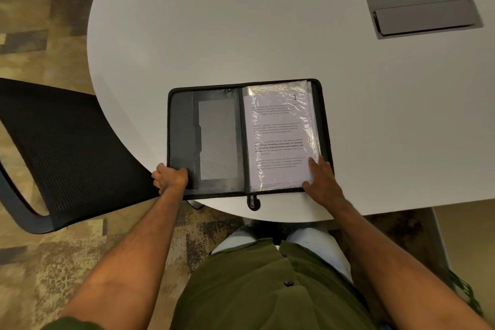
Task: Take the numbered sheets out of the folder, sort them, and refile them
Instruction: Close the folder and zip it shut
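We are looking steeply down from a single head-worn wide-angle camera, facing forward over our own lap onto the near rounded edge of the white table (267, 35), which is sitting close below us, its lines bowing toward the corners.

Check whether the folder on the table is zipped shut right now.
No, the folder lies open flat on the table, with a sheet marked 1 showing in a clear sleeve on its right half.

Black zip folder (249, 139) lies open at the desk's (241, 35) near edge. Sheet "1" (281, 139) sits in a plastic sleeve on its right half. Left hand (171, 178) grips the near-left corner, right hand (320, 178) rests flat on the sheet's near-right corner.
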A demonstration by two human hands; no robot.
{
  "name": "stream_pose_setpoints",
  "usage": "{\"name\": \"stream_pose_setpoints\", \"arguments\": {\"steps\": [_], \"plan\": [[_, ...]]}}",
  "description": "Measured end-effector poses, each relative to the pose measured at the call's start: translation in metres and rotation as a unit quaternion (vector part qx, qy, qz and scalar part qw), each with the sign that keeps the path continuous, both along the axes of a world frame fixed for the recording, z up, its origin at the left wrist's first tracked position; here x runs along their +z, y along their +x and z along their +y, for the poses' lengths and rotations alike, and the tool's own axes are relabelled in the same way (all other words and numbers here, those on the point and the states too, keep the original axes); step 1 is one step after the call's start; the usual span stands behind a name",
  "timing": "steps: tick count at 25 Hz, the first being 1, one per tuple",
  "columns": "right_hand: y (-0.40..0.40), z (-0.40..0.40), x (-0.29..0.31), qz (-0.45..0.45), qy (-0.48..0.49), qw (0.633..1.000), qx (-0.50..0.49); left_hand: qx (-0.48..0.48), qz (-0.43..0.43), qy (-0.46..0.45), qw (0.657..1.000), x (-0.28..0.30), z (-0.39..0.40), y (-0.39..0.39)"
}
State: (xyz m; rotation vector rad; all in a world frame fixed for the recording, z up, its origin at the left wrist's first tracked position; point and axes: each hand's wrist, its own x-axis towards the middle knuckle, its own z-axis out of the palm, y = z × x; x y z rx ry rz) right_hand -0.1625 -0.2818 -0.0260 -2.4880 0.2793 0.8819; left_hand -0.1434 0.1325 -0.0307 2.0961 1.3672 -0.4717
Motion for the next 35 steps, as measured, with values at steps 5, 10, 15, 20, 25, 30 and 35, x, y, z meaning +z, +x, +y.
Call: {"name": "stream_pose_setpoints", "arguments": {"steps": [5,10,15,20,25,30,35], "plan": [[0.004,-0.001,-0.003,0.013,0.013,1.0,0.008,0.045,0.009,-0.011,0.999,-0.005,0.014,0.008],[0.007,-0.001,0.004,0.018,0.028,0.999,0.008,0.143,-0.069,-0.096,0.983,0.005,0.032,0.011],[0.006,0.001,0.009,0.016,0.033,0.999,-0.006,0.191,-0.149,-0.108,0.964,0.031,0.036,0.007],[0.004,0.003,0.01,0.014,0.035,0.999,-0.013,0.226,-0.215,-0.187,0.931,0.065,0.032,0.006],[0.007,-0.001,-0.008,0.012,0.061,0.996,-0.066,0.175,-0.252,-0.328,0.893,0.119,0.009,0.006],[0.023,0.029,0.02,-0.017,0.093,0.983,-0.157,0.106,-0.249,-0.489,0.829,0.145,-0.022,0.02],[0.046,0.067,0.068,-0.062,0.231,0.955,-0.174,-0.013,-0.206,-0.546,0.812,0.154,-0.079,0.038]]}}
